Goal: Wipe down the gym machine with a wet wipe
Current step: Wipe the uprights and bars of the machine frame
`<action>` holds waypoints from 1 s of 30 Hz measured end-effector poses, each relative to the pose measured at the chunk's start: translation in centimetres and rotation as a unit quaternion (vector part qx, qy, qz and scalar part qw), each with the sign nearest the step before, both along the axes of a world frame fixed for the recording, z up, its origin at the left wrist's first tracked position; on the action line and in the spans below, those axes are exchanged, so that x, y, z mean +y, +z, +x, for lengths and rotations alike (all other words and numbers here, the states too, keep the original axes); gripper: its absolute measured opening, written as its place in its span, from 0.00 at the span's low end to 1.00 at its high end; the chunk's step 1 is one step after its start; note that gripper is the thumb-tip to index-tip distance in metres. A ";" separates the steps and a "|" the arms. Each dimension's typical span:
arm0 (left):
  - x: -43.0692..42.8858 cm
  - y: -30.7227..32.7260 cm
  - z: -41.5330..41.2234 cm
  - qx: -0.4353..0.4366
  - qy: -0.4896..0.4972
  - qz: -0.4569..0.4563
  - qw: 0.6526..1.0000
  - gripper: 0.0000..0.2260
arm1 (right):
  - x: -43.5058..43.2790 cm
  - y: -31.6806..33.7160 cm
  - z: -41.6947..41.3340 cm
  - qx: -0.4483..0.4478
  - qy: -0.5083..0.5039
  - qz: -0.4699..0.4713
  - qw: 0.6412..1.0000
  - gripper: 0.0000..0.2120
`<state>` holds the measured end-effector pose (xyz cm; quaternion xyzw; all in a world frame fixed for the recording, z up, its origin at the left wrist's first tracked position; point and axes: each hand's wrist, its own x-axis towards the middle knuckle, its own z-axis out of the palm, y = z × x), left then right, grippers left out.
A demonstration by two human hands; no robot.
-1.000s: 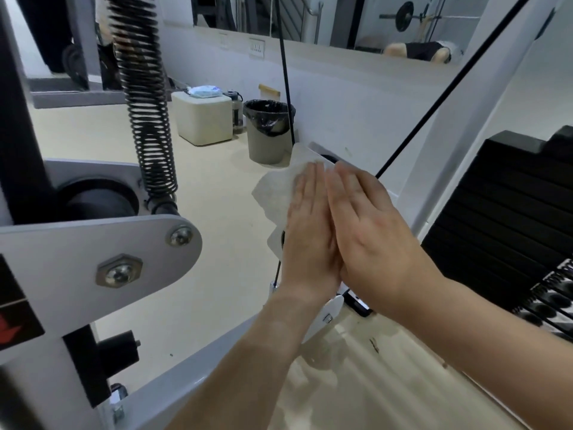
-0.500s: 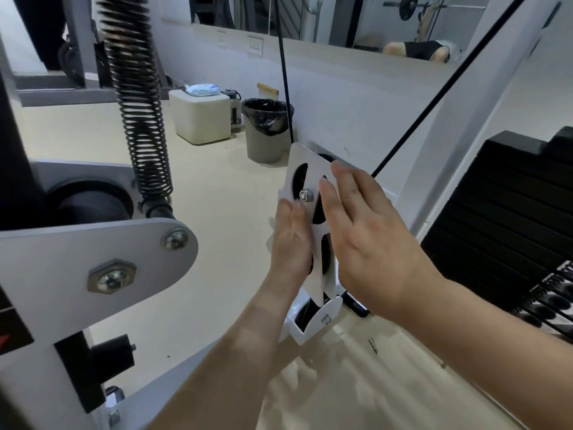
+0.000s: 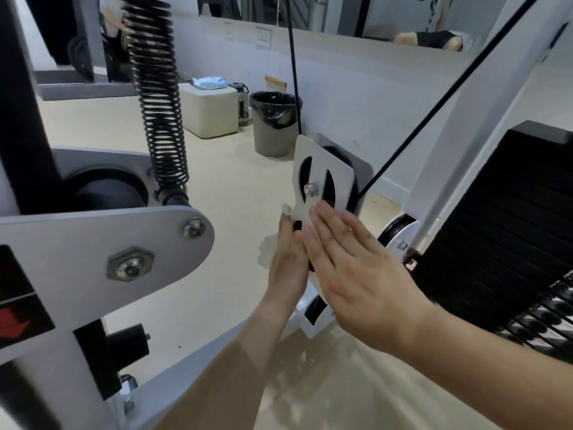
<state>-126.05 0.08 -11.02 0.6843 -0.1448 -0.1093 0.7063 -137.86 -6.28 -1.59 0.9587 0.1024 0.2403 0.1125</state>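
Wipe peeks out beyond left grip, flat against pulley plate.

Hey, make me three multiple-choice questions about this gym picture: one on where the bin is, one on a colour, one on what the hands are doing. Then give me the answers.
1. Where does the bin stand?
A. On the floor beside the white cube
B. On top of the weight stack
C. Hanging from the spring

2. What colour is the pulley plate?
A. Red
B. White
C. Yellow

3. How do the left hand and right hand lie?
A. Both in fists
B. One holds a bottle
C. Both flat, fingers straight, at the plate's lower part

Answers:
1 A: the bin sits on the floor right next to the cube.
2 B: the plate is plainly white.
3 C: the straight fingers of both hands lie along the plate.
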 end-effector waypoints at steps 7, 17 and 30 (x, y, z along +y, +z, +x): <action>0.2 1.9 -1.2 0.083 -0.008 -0.115 0.990 0.25 | -0.9 -2.6 -0.3 0.025 -0.031 -0.100 0.994 0.33; 0.7 3.4 -7.9 -0.160 -0.057 -0.101 0.980 0.24 | -2.6 1.6 -2.2 -0.033 0.072 -0.059 0.995 0.06; -1.0 3.7 -9.7 -0.226 0.030 0.008 0.974 0.27 | -4.7 3.3 -1.5 -0.030 0.008 -0.012 0.999 0.32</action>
